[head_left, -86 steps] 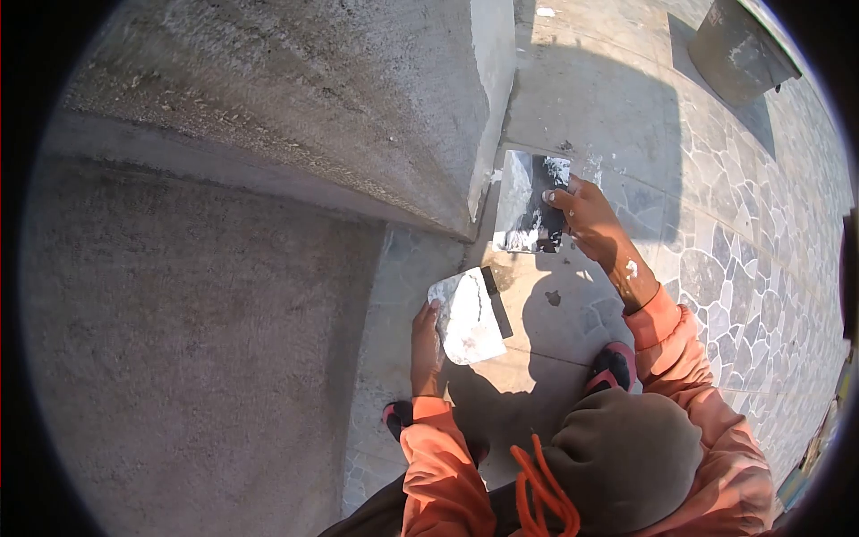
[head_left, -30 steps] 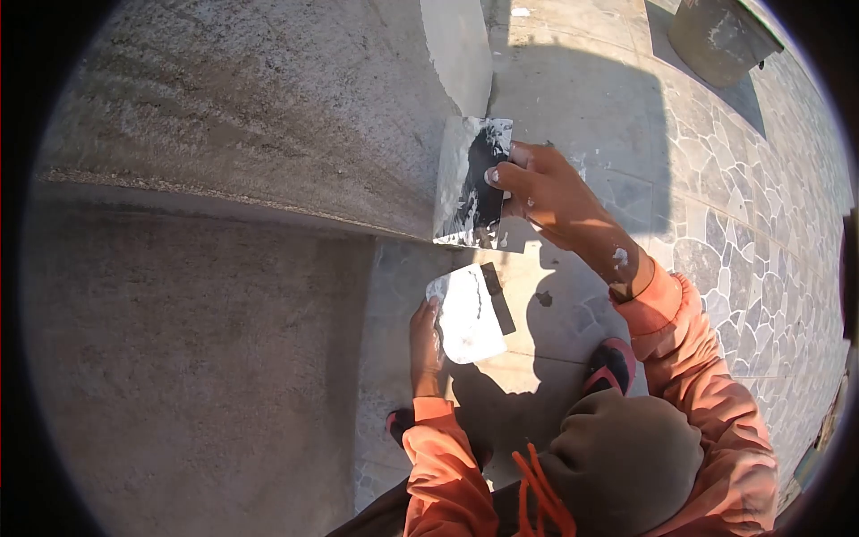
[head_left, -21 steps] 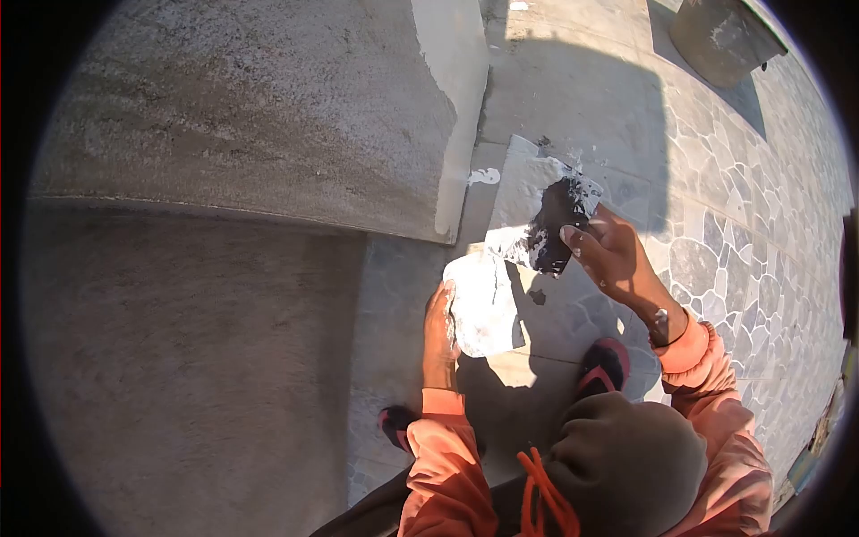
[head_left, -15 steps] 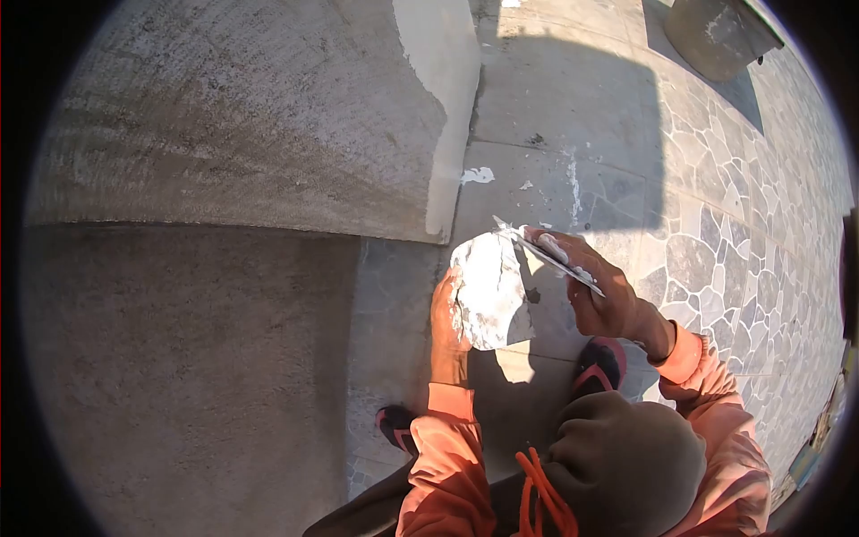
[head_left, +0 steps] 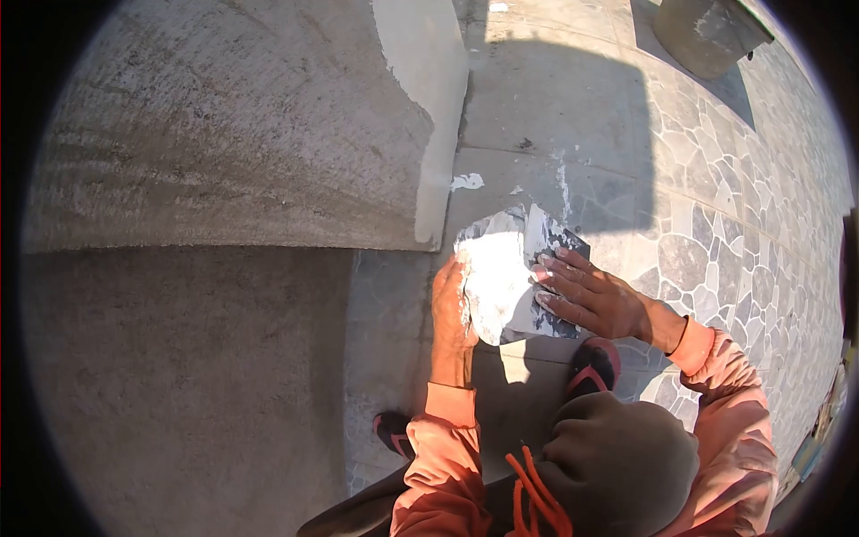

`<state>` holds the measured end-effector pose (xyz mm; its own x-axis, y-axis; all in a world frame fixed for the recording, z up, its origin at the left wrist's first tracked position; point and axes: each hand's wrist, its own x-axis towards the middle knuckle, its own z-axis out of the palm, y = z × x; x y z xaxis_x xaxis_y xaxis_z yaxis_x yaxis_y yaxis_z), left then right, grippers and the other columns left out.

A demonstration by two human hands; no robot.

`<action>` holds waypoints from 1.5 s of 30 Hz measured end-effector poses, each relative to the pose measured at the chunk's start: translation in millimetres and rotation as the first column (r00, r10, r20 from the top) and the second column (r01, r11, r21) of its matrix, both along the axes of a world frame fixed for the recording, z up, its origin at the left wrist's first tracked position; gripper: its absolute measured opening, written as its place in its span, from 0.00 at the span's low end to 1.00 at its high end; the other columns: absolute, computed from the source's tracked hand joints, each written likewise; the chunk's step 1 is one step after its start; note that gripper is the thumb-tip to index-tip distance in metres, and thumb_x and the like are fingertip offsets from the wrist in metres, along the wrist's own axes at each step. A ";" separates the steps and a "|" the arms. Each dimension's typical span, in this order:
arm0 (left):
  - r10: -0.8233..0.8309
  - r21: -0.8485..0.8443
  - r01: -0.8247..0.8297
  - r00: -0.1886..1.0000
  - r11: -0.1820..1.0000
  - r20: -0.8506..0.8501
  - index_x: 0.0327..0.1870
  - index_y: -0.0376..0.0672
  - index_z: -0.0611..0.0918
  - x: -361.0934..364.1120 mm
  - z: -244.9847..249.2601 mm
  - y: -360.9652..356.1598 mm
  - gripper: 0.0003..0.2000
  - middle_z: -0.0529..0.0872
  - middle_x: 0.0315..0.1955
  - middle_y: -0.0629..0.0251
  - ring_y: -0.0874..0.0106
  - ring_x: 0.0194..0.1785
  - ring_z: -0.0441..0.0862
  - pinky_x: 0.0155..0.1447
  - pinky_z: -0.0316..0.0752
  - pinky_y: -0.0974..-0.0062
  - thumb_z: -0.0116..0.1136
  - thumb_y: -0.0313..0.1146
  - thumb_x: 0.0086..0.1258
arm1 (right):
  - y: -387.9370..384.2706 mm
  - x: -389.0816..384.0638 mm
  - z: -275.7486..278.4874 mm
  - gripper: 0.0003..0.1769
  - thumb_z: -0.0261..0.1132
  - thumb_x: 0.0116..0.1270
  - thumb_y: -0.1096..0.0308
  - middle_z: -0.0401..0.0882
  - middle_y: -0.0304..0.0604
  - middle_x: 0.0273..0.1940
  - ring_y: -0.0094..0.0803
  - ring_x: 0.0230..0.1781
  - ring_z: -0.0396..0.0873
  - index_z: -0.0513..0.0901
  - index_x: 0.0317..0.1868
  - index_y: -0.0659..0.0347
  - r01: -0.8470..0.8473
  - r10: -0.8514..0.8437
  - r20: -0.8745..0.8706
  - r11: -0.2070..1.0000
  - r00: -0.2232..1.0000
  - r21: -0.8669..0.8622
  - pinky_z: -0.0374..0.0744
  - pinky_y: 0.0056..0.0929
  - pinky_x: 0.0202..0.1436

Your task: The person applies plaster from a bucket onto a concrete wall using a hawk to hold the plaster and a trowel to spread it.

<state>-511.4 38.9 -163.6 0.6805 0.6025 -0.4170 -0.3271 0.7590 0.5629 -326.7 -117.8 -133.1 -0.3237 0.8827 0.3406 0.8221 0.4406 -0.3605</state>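
White paste covers a flat board (head_left: 492, 277), which my left hand (head_left: 447, 300) grips at its left edge. Beside it, my right hand (head_left: 591, 295) holds a flat metal blade (head_left: 548, 237) smeared with the same paste, its fingers spread over the blade's face. The blade's left edge meets the paste on the board. White residue marks the right fingers. Whatever part of the tools lies beneath the hands is hidden.
A rough grey wall (head_left: 250, 125) with a smoother pale strip (head_left: 429, 116) stands at upper left. A bucket (head_left: 707, 36) is at upper right on stone-patterned paving (head_left: 689, 259). White splashes (head_left: 467, 182) mark the floor; my sandalled feet show below.
The blade in my right hand has turned from nearly edge-on to face-up, and the fingers now lie across it. The board has shifted slightly, with the paste's outline changed.
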 end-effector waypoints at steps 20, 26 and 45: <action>0.136 0.294 -0.107 0.988 0.950 -0.079 0.58 0.33 0.71 10.8 5.6 2.0 0.17 0.79 0.50 0.59 0.69 0.53 0.78 0.58 0.74 0.69 0.44 0.37 0.78 | -54.8 -3.0 39.6 0.19 0.55 0.74 0.61 0.79 0.37 0.43 0.19 0.40 0.70 0.73 0.58 0.65 0.385 -0.839 -0.542 0.518 0.054 -0.764 0.72 0.21 0.47; 0.196 0.357 -0.157 0.978 0.921 -0.075 0.60 0.33 0.71 21.1 20.3 -3.7 0.17 0.78 0.50 0.60 0.73 0.52 0.77 0.58 0.71 0.73 0.44 0.36 0.79 | -54.9 -11.4 7.1 0.20 0.55 0.74 0.57 0.77 0.37 0.38 0.22 0.37 0.70 0.73 0.55 0.64 0.361 -0.857 -0.514 0.489 0.031 -0.794 0.73 0.24 0.43; 0.184 0.394 -0.124 0.976 0.911 -0.118 0.60 0.32 0.71 10.3 8.9 -0.8 0.17 0.79 0.51 0.61 0.75 0.52 0.76 0.58 0.70 0.76 0.44 0.36 0.79 | -29.6 -12.8 22.2 0.16 0.57 0.73 0.61 0.78 0.38 0.30 0.20 0.28 0.68 0.75 0.54 0.62 0.338 -0.941 -0.319 0.337 0.111 -0.879 0.71 0.25 0.32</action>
<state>-501.1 38.1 -154.7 0.5143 0.8282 -0.2228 -0.3123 0.4228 0.8507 -339.5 -147.4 -110.8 0.5804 0.5991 -0.5515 -0.0970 -0.6216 -0.7773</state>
